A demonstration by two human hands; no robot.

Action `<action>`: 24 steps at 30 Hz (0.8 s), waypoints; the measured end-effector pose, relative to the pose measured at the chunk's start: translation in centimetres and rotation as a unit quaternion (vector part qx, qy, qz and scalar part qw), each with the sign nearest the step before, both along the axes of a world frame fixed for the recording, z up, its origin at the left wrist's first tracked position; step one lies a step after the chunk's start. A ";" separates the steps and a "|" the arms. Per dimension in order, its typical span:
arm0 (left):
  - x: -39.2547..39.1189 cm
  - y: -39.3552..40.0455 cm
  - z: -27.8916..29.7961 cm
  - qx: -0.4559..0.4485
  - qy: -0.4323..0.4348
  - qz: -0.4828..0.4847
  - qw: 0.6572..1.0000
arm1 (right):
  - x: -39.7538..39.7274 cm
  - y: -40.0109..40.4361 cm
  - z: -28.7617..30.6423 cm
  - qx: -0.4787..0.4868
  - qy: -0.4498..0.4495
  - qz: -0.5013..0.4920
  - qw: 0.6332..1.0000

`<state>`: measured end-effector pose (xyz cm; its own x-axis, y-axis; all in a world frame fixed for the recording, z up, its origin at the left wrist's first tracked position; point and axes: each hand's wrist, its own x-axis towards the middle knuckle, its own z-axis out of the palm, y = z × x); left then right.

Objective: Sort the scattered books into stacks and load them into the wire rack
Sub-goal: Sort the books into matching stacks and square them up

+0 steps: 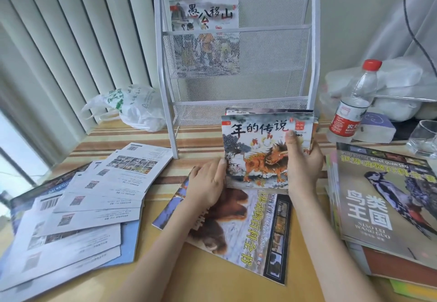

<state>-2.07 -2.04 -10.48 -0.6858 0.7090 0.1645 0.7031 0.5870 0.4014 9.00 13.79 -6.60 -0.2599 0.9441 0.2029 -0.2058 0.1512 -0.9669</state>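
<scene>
I hold a small stack of thin picture books (257, 150) upright on the table, an orange beast on the front cover. My right hand (303, 167) grips its right edge, thumb on the cover. My left hand (208, 183) rests against its lower left edge with fingers fairly straight. Under the stack lies a large bear-cover book (236, 228). The white wire rack (236, 65) stands just behind, with one picture book (205, 34) in its upper pocket. Several face-down books (82, 207) are fanned out at left. A stack topped by a bird book (387, 202) sits at right.
A red-capped water bottle (352, 103) stands right of the rack, with a glass (423, 138), a tissue box (376, 126) and plastic-wrapped items (397, 89) beyond. A white plastic bag (132, 108) lies left of the rack by the vertical blinds (71, 53).
</scene>
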 end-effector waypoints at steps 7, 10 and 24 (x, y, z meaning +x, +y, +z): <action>2.8 -2.5 -1.2 -0.126 0.070 0.040 0.989 | -0.6 -0.5 1.2 -0.007 0.053 -0.010 0.998; 4.7 -3.9 -1.5 -0.146 0.046 0.057 0.987 | -1.5 -1.4 2.0 -0.011 0.050 0.007 0.999; -5.7 -2.9 7.9 0.485 -0.173 0.057 0.856 | -10.7 -5.8 3.2 0.025 0.037 0.137 0.990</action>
